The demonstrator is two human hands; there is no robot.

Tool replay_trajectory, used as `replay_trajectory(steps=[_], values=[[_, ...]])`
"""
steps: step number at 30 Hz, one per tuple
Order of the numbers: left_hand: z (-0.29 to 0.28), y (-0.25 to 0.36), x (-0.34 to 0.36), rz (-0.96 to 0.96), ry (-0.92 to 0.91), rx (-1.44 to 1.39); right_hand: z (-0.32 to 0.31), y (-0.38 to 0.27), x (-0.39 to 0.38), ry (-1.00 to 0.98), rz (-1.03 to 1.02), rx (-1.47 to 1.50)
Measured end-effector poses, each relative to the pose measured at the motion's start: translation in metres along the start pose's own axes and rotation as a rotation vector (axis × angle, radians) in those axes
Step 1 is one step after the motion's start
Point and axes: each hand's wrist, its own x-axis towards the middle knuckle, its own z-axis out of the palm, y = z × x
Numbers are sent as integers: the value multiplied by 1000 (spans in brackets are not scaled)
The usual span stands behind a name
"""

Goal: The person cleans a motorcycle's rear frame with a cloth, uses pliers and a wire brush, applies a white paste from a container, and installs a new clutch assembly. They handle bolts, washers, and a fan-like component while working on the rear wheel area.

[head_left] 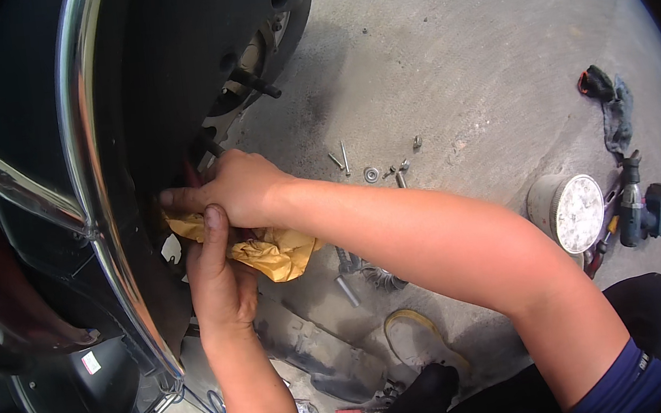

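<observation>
The left hand grasps a crumpled yellow sheet, which is below the right hand, beside the dark panel. The right fingers are mostly hidden, so I cannot tell their grip. Loose bolts lie on the floor.

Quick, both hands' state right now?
Left hand: closed, holding crumpled yellow paper.
Right hand: curled at the same paper; fingertips mostly hidden, grip cannot be told.

Apparently a vehicle-repair workspace: chrome-trimmed bodywork toward ten o'clock, concrete floor with loose bolts toward one and a power drill toward three.
</observation>
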Motion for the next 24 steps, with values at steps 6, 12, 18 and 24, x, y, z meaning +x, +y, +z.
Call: replay_trajectory(steps=[6, 12, 18, 24], values=[[-10, 5, 6, 14, 0, 99, -4, -10, -13, 72, -14, -112], [-14, -2, 16, -117, 134, -6, -104, -6, -68, -244, -187, -1088], [-6, -6, 29, -128, 288, 237, -267, 34, -242, 198, -184, -921], [-33, -11, 39, -152, 180, 262, -317, 180, -430, 1265, 207, -455]])
